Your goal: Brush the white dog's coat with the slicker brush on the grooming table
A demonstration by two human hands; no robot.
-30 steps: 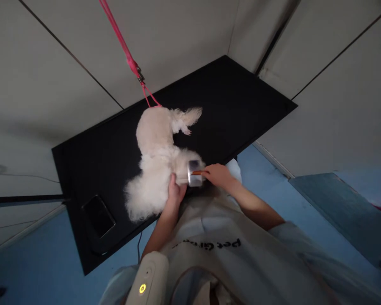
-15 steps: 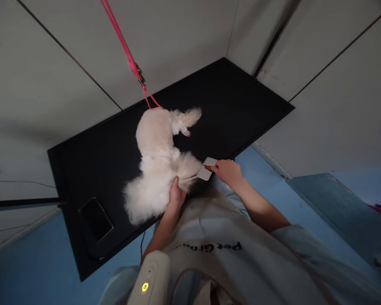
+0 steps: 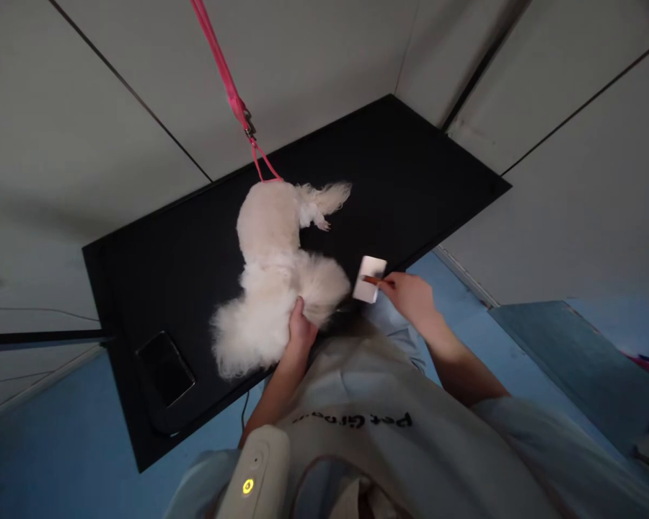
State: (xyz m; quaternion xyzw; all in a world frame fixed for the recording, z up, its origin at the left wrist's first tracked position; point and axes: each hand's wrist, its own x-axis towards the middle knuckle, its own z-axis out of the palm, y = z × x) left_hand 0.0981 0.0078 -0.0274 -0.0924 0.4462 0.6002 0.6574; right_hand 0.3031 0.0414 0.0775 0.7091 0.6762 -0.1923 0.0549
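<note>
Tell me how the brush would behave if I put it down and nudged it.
The brush probably wouldn't roll: its head is a flat rectangle. It may be fairly light, since the handle looks slim. It seems stiff, with no visible sag as the right hand holds its handle.

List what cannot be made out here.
All in the head view:
Slicker brush: bristles hidden behind its back plate.
Left hand: fingers mostly hidden by fur of the dog.
Pink leash: upper end cut off by the top edge.
Apron: last letters too blurred to read.
</note>
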